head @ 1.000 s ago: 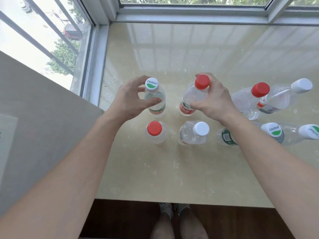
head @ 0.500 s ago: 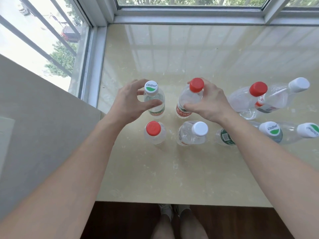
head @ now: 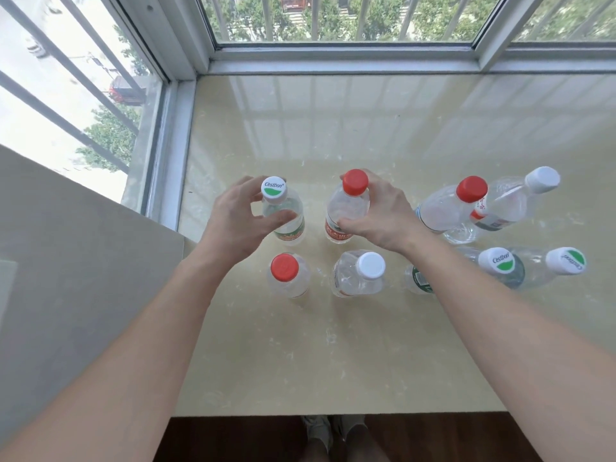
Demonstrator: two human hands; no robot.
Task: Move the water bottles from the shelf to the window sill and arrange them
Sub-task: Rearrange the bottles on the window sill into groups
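- Sill (head: 333, 361), pale and glossy, was noted in a window corner; bottles were stood on it in two rows of four.
- Left hand (head: 233, 221) was seen clasped round the logo-cap bottle (head: 286, 225), leftmost in the back row; the thumb was laid across its shoulder, with the fingers curled behind the neck.
- Right hand (head: 383, 218) was seen clasped round the red-cap bottle (head: 346, 208), next in that row; the fingers were curled by the cap, the thumb low on the body.
- Both held bottles were recorded upright, bases at the sill, near each other but apart.
- Back row was completed rightward by a second red-cap (head: 446, 211) and a white-cap (head: 513, 205), which overlapped in view.
- Front row, left to right, was logged as front red-cap (head: 285, 278), front white-cap (head: 358, 278), front logo-cap (head: 500, 271), end logo-cap (head: 546, 271); the third was partly hidden by the right forearm.
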